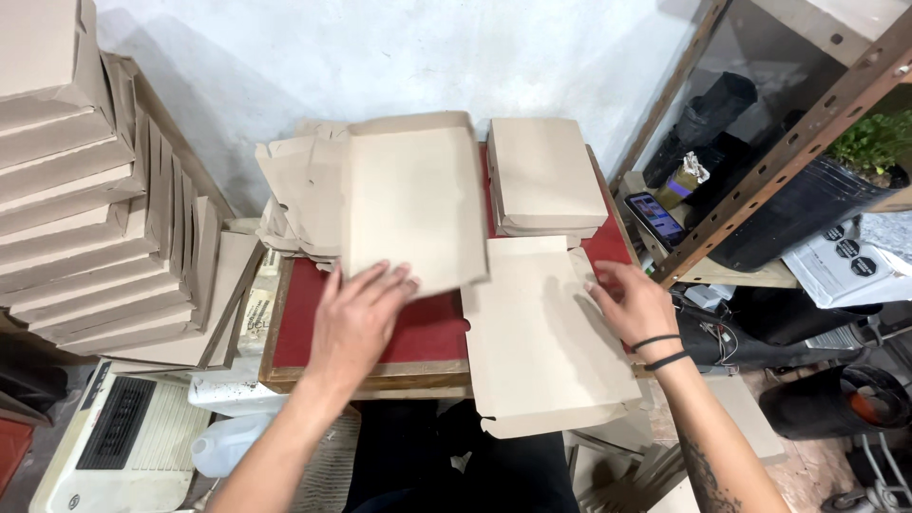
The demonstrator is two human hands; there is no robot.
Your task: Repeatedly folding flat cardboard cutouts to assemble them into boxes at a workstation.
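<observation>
My left hand [359, 315] rests with spread fingers on the near edge of a flat tan cardboard sheet [410, 199] that tops a loose pile of unfolded box blanks [296, 195]. My right hand [632, 302] touches the right edge of another flat cardboard blank [541, 342] that hangs over the table's front edge. Both lie on a small red-topped wooden table [418, 332]. Behind the right blank sit folded cardboard boxes [543, 174] in a short stack.
A tall stack of folded boxes [81, 180] leans at the left. A metal shelf [807, 133] at the right holds a phone [654, 217], dark pots and a plant. A white appliance [123, 432] and a plastic jug [228, 442] sit low left.
</observation>
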